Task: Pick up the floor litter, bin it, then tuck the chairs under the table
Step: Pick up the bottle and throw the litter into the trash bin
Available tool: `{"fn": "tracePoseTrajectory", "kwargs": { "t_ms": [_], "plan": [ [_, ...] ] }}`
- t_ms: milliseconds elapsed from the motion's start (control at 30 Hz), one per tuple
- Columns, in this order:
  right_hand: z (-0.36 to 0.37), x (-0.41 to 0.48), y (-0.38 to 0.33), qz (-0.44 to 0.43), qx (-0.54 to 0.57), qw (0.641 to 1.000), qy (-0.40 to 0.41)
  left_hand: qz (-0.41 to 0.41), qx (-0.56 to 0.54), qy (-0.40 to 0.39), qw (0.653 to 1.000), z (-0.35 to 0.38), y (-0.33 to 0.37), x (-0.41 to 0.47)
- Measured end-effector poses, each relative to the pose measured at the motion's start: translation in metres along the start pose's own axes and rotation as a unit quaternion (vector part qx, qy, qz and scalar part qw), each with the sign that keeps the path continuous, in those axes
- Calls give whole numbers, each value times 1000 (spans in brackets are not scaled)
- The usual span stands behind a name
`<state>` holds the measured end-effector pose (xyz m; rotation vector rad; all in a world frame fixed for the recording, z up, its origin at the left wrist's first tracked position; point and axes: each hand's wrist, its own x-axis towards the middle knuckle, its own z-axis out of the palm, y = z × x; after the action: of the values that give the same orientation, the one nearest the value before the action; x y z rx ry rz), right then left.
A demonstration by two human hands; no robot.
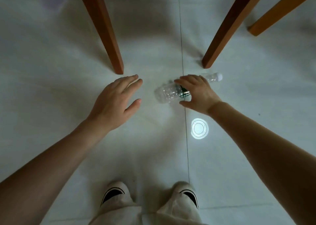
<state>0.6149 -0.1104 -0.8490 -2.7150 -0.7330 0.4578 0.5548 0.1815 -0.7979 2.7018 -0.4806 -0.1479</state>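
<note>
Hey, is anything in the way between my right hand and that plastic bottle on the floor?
Nothing visible is. The right hand curls round the bottle at its middle; the chair legs stand beyond it, not between.

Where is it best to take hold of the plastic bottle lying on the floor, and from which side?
Grip the plastic bottle across its labelled middle, coming from above. It lies on its side, so a grasp can close round the narrow round body there, which is where the right hand is placed.
</note>
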Motion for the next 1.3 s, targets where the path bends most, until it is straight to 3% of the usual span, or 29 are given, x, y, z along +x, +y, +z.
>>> {"fn": "tracePoseTrajectory", "kwargs": {
  "t_ms": [167,333,533,667,867,1300],
  "plan": [
    [8,11,19,11,-74,997,9,-9,-2,7,1000,8,-10,5],
    [8,-18,-11,100,34,994,4,-24,-6,-8,1000,-1,1,-12],
    [-35,-83,-99,123,99,987,39,-50,6,-36,998,-64,40,-62],
    [-94,-125,-170,159,135,975,81,-88,3,-34,996,-126,72,-108],
    [-205,-181,-265,217,190,954,78,-160,-16,-4,987,-244,127,-174],
    [-503,-239,-455,85,169,977,102,-250,-15,56,967,-560,256,-264]
  ]
}}
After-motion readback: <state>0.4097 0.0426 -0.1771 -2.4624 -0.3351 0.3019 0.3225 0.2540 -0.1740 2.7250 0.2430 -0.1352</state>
